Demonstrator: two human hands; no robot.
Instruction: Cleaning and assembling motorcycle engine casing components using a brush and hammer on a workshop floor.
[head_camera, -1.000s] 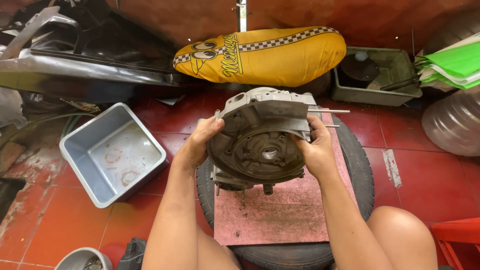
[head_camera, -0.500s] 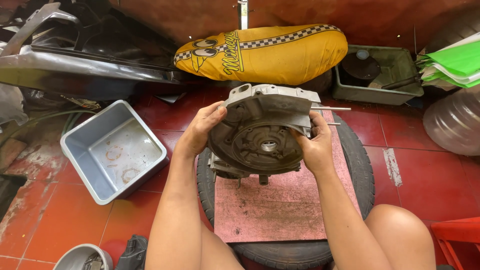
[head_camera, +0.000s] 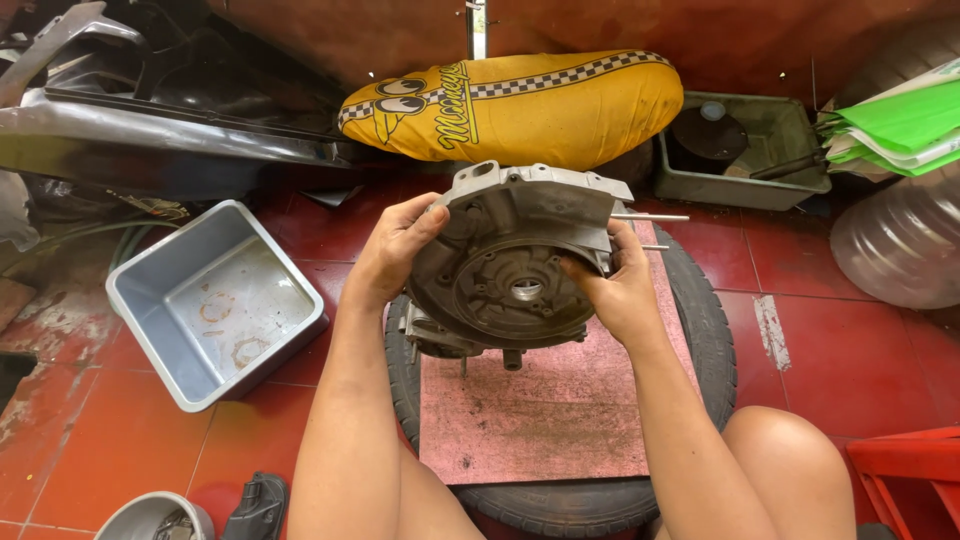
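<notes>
Two hands steady a greasy engine crankcase tipped up on edge above a pink board.

I grip the engine crankcase (head_camera: 515, 265) with my left hand (head_camera: 395, 250) curled over its left rim and my right hand (head_camera: 615, 285) wrapped on the right edge, both closed on it, its lower end near the pink board (head_camera: 540, 410) laid on a tyre (head_camera: 705, 330). Oily metal could slide through my fingers, I judge, and drop onto the red tiled floor (head_camera: 850, 330) or my bare knee (head_camera: 785, 455); the thin studs (head_camera: 650, 217) might bend.
</notes>
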